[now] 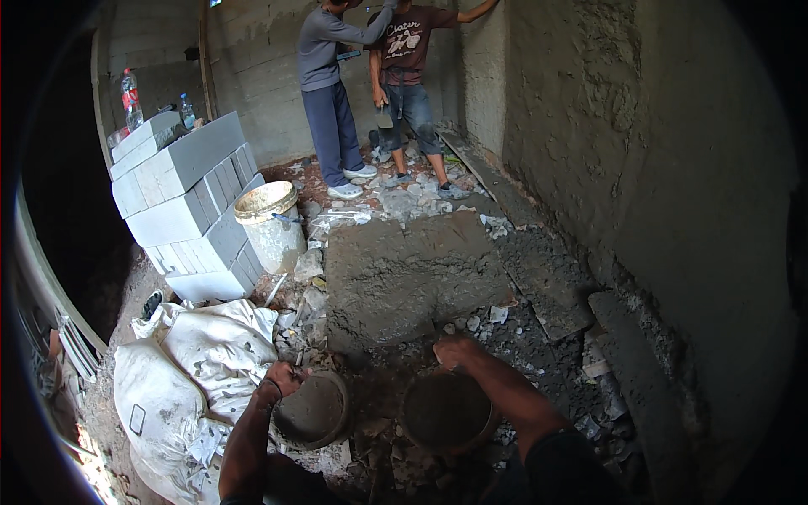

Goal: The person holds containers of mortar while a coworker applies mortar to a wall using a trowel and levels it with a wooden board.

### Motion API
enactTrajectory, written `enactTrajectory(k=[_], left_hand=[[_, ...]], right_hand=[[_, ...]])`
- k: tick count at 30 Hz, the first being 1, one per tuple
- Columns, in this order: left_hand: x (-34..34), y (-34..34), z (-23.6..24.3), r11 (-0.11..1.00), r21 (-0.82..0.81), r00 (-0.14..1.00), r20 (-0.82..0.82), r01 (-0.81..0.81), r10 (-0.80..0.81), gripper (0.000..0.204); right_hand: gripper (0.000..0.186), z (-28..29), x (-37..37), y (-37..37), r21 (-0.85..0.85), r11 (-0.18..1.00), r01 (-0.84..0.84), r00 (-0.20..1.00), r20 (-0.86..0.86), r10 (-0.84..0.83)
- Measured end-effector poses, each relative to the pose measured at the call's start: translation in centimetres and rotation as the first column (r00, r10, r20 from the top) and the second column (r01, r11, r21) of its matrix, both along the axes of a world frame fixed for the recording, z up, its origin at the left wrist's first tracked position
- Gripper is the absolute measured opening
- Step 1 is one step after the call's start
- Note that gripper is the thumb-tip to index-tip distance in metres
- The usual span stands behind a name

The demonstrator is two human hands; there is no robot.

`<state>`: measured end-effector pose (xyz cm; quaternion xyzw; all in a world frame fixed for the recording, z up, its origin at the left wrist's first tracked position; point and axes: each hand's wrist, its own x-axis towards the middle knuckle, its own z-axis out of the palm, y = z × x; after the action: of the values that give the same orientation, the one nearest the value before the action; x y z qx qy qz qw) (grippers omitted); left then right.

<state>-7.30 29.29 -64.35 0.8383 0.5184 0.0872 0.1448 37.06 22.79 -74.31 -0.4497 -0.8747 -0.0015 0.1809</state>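
Note:
Two round buckets of wet grey mortar stand side by side in front of me. At the upper left rim of the left mortar bucket (313,412), my left hand (286,377) is closed; its fingers grip the edge or a handle, I cannot make out which. My right hand (456,353) is a fist at the far rim of the right mortar bucket (448,414), whose inside lies in shadow. What the right fingers grip is partly hidden. Beyond the buckets lies a flat board (412,273) smeared with wet mortar.
White sacks (189,362) lie left. Behind them are a stained white bucket (271,227) and stacked pale blocks (189,194) topped by a plastic bottle (130,99). Two people stand at the back; one holds a trowel (384,118). A plastered wall (673,185) runs along the right.

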Motion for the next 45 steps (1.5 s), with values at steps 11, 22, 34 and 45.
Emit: enactTrajectory(k=[11,22,34,45], left_hand=[[-0.4,0.5,-0.8,1.000,-0.026,0.999,0.052,0.011,-0.009,0.050],[-0.6,0.8,-1.4,0.999,0.011,0.998,0.051,0.042,-0.042,0.050],[0.3,0.8,-0.7,0.999,-0.012,0.998,0.045,0.041,-0.040,0.049],[0.3,-0.3,0.5,1.000,-0.009,1.000,-0.015,0.012,-0.012,0.043]], right_hand=[[0.037,3.2,-2.2,-1.0,-0.234,0.916,0.326,0.921,0.297,-0.251],[0.028,0.7,-1.0,0.4,-0.167,0.960,0.224,0.952,0.250,-0.178],[0.014,1.6,-0.9,-0.1,-0.194,0.943,0.269,0.930,0.307,-0.202],[0.034,0.7,-1.5,0.7,-0.261,0.916,0.306,0.917,0.340,-0.209]])
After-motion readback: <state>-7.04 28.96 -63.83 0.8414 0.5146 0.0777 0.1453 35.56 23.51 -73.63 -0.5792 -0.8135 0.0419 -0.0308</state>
